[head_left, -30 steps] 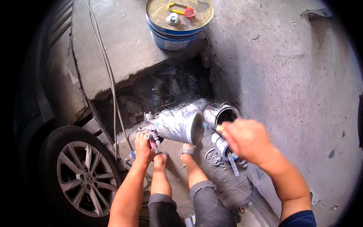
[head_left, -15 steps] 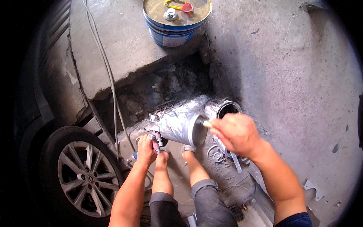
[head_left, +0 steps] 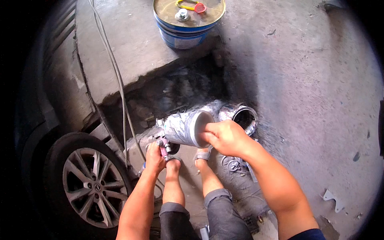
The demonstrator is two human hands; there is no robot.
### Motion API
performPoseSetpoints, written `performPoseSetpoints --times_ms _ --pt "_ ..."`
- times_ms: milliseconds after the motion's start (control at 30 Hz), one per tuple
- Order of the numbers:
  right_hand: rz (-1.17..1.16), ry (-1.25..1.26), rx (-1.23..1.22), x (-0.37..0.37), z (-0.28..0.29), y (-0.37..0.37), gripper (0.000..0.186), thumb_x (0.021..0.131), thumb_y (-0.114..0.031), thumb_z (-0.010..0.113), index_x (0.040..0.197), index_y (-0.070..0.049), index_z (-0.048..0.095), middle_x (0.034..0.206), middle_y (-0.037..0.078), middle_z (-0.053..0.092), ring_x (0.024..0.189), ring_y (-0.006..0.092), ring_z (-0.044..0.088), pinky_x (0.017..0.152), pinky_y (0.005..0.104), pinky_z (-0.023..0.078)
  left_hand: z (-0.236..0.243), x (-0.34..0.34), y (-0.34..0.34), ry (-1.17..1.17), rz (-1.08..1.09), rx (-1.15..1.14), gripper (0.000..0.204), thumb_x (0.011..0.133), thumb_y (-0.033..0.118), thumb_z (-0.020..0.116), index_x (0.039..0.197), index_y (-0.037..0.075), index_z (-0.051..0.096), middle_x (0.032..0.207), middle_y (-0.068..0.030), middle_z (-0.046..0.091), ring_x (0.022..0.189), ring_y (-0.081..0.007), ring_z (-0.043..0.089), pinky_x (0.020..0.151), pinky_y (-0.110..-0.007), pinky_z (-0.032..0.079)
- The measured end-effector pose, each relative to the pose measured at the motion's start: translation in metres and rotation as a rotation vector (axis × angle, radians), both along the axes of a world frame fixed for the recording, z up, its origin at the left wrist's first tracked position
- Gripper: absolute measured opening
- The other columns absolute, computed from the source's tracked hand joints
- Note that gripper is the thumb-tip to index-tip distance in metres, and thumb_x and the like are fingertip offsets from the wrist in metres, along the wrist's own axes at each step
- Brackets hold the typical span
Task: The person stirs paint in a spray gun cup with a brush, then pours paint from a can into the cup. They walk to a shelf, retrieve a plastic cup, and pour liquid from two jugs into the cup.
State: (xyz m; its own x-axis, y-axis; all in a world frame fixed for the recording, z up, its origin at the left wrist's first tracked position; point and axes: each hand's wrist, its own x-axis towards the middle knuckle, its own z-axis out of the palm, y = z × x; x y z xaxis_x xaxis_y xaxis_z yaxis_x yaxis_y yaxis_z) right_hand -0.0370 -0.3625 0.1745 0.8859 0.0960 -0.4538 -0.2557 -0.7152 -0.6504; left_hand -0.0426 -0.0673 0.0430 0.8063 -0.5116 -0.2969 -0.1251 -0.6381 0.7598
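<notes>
My left hand (head_left: 155,157) is closed around a spray gun (head_left: 165,147) with pinkish parts. Its paint-smeared grey cup (head_left: 180,129) lies tipped sideways, mouth toward the right. The fingers of my right hand (head_left: 227,137) reach into that mouth, pinched together. The small brush they gripped a moment earlier, with a pale handle, is hidden inside the cup now. Just beyond my right hand, an open paint-streaked metal can (head_left: 225,113) rests on its side.
Ahead stands a blue metal drum (head_left: 182,40) with a yellow handle and red cap on top. A broken-edged pit (head_left: 172,88) lies before it. Hoses (head_left: 114,66) run down the left, near a car wheel (head_left: 95,186). A round metal lid (head_left: 233,165) is by my feet.
My right hand has moved left and pushed into the cup, taking the brush out of sight. The cup's mouth has turned up somewhat; my left hand keeps its hold.
</notes>
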Motion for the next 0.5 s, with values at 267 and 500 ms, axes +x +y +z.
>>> performPoseSetpoints --times_ms 267,500 --pt "-0.380 0.243 0.229 0.012 0.096 -0.033 0.020 0.088 -0.021 0.061 0.089 -0.002 0.068 0.069 0.009 0.064 0.061 0.0155 0.059 0.057 0.0329 0.046 0.004 0.009 0.010 0.102 0.003 0.059 0.025 0.080 0.002 0.046 0.104 0.003 0.055 0.087 -0.0224 0.058 0.082 -0.0427 0.055 0.074 -0.046 0.044" --pt "-0.190 -0.130 -0.047 0.028 0.085 -0.040 0.016 0.084 -0.018 0.062 0.086 -0.003 0.067 0.071 0.015 0.061 0.067 0.0336 0.060 0.061 0.0410 0.047 0.015 0.027 0.001 0.302 -0.091 0.108 0.010 0.080 0.006 0.047 0.087 0.001 0.052 0.078 -0.0219 0.057 0.076 -0.0420 0.055 0.068 -0.045 0.043"
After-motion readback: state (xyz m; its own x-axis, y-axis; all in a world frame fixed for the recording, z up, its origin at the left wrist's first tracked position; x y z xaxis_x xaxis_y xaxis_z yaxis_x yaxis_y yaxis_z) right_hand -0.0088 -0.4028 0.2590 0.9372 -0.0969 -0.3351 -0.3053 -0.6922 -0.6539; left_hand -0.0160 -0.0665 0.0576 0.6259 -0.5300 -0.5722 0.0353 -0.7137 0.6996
